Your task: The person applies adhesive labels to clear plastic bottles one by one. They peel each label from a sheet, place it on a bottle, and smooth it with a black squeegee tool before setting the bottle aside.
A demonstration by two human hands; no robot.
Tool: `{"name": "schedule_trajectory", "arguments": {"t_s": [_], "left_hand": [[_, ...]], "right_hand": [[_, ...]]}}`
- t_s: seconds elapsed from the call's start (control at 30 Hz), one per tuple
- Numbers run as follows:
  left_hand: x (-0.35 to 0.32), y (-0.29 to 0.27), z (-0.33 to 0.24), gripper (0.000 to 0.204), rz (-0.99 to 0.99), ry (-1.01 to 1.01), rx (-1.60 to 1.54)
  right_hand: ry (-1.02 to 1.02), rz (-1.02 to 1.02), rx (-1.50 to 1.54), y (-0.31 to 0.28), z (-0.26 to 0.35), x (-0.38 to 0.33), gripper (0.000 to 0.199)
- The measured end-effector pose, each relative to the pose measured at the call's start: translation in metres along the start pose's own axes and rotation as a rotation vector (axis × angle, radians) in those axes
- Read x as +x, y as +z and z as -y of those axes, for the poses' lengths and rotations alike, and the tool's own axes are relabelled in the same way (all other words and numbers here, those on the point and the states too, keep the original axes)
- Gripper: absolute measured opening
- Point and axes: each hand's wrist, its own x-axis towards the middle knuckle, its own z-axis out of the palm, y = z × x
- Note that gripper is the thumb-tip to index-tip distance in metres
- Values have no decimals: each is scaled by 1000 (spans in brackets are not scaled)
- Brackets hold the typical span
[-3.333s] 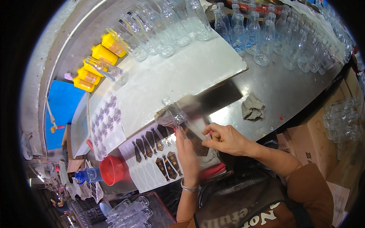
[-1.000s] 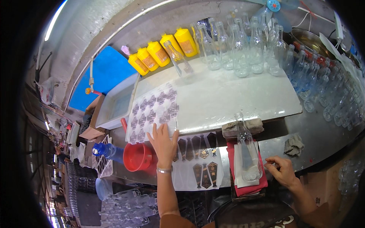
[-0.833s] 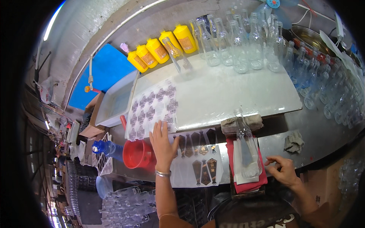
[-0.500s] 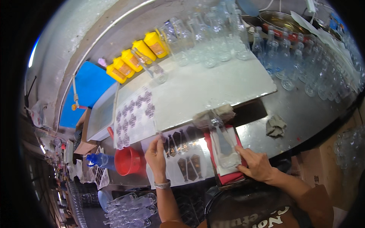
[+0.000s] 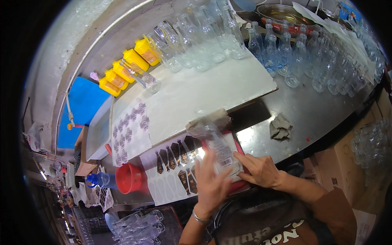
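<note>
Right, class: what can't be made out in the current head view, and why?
All in the head view:
1. Left hand: blurred, so contact with the bottle can't be told.
2. Small print on that bottle: too small and blurred.
3. Sheet of dark labels: right part hidden behind the left hand.
4. Lower-left bottles: partly cut off by the lower edge.

Here in front of me a grey wall [image 5: 118,32] rises behind my metal counter [image 5: 254,141], a white pipe [image 5: 69,107] runs past a blue panel [image 5: 77,136], and a light [image 5: 43,175] glows in the dimness off left.
</note>
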Motion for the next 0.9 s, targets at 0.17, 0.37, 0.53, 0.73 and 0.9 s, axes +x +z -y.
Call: {"name": "schedule_trajectory", "arguments": {"t_s": [0.17,0.37,0.53,0.73,0.9], "left_hand": [[19,11,28,62,-67,-112,-41],[13,18,30,55,-112,-250,-354],[13,26,30,52,-144,-228,-330],[9,33,29,51,-189,-240,-378],[8,36,28,51,-202,-247,-410]], "right_hand": [[-5,22,32,-5,0,2,66],[338,135,608,-20,-29,21,45],[394,158,742,-2,-30,49,40],[306,128,599,-4,-16,59,46],[279,100,547,-2,-18,57,48]]}}
